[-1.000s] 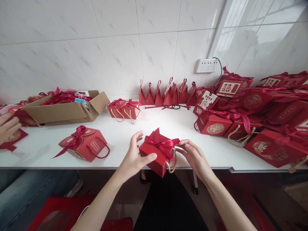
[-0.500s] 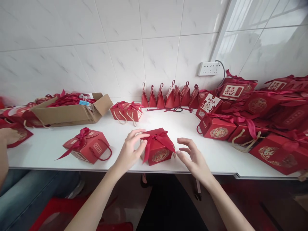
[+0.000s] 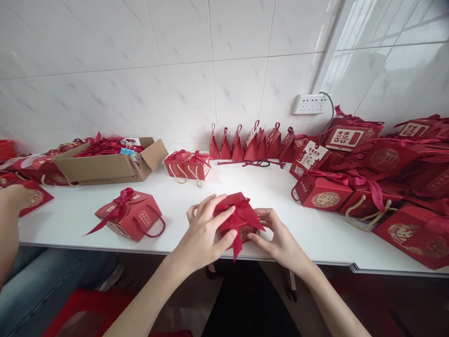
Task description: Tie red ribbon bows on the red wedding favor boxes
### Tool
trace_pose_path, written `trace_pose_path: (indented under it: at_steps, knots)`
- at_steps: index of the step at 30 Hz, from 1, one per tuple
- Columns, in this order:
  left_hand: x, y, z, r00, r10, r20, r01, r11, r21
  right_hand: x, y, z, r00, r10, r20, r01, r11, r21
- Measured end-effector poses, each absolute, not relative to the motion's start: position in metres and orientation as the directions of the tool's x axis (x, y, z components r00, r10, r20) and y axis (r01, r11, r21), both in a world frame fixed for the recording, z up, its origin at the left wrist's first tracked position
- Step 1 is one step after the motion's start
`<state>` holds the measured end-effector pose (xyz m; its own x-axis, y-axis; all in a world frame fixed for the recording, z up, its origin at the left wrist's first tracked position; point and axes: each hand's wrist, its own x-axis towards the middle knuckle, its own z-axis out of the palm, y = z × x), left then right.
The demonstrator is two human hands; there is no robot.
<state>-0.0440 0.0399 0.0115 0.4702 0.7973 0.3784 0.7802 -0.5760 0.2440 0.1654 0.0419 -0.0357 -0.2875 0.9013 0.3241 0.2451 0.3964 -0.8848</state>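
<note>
A red gift box (image 3: 235, 198) with a dark red ribbon bow (image 3: 242, 214) on its lid stands at the front edge of the white table. My left hand (image 3: 206, 231) lies along its left side, fingers over the lid beside the bow and thumb near the front. From the other side my right hand (image 3: 275, 241) grips the box, its thumb at the front lower corner and fingers behind. One ribbon tail hangs down the front between my hands. Much of the box's printed front is hidden.
Left stands another bowed gift box (image 3: 131, 215); behind it are a cardboard carton (image 3: 101, 169) of ribbons and a rope-handled box (image 3: 187, 167). Small pointed boxes (image 3: 250, 147) line the wall. Gift boxes (image 3: 326, 194) pile up right. Another person's arm (image 3: 10, 215) reaches in left.
Both hands have closed in on the gift box, the left moving right over its lid. The box has turned slightly, and the ribbon tail now hangs at its front.
</note>
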Motion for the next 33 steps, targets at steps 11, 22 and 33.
trace_pose_path:
  at_steps: [11,22,33]
  knots:
    - [-0.04,0.031,-0.006,0.453,0.722,0.522,0.81,-0.579,0.097,0.172,0.071,-0.031,-0.431,0.813,0.391,0.306,0.539,-0.785]
    - [-0.033,0.008,-0.044,0.446,0.483,0.753,0.746,-0.666,-0.014,0.166,0.076,-0.034,-0.503,0.748,0.432,0.297,0.619,-0.727]
    - [-0.043,0.014,-0.055,0.482,0.533,0.695,0.551,-0.801,0.233,0.156,0.091,-0.037,-0.316,0.711,0.629,0.422,0.699,-0.578]
